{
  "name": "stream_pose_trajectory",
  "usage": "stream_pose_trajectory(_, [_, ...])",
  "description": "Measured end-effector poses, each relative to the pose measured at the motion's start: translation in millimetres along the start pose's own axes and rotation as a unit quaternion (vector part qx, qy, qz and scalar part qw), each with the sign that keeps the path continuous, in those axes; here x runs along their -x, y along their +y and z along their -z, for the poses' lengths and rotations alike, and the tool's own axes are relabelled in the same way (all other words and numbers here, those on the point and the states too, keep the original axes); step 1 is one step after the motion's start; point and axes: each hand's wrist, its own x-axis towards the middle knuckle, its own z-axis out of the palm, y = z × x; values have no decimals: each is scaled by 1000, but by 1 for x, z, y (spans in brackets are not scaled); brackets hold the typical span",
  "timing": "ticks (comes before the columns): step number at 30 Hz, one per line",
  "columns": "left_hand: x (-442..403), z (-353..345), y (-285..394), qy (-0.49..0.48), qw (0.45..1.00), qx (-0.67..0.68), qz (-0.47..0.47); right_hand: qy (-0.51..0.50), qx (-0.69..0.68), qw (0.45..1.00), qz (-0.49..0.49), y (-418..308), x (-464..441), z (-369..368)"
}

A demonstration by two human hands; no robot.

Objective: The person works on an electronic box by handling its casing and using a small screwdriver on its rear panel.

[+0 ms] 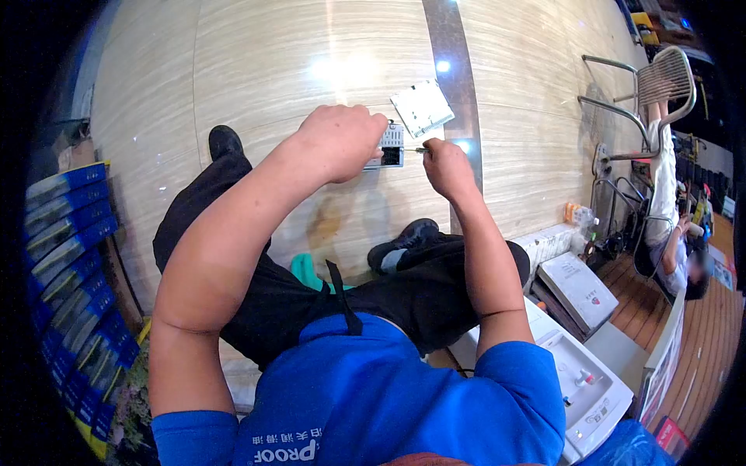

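On the tiled floor in front of me is a small metal box-shaped device (395,137) with slots along its side and a dark opening. My left hand (342,140) is closed around its left side, with the fingertips partly hidden. At the device's right, my right hand (448,167) is closed on a thin tool that looks like a screwdriver (420,150). The thin shaft points left toward the dark opening; whether it touches the device I cannot tell. Just beyond both hands lies a flat, pale metal plate (423,107) with small holes and a toothed edge, apart from them.
Blue boxes (70,225) are stacked at the left. A metal chair (660,85) stands at the far right, near a seated person (672,256). On the right are a plastic bottle (579,215), a carton (579,291) and a white water dispenser (587,388). A green cloth item (305,271) lies between my legs.
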Motion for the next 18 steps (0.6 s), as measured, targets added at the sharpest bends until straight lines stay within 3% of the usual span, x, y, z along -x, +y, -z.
stream_pose_trajectory(18, [0,-2,0,-7,1000,-9,-4,-14,13,1000,-19,-5,-1,-4])
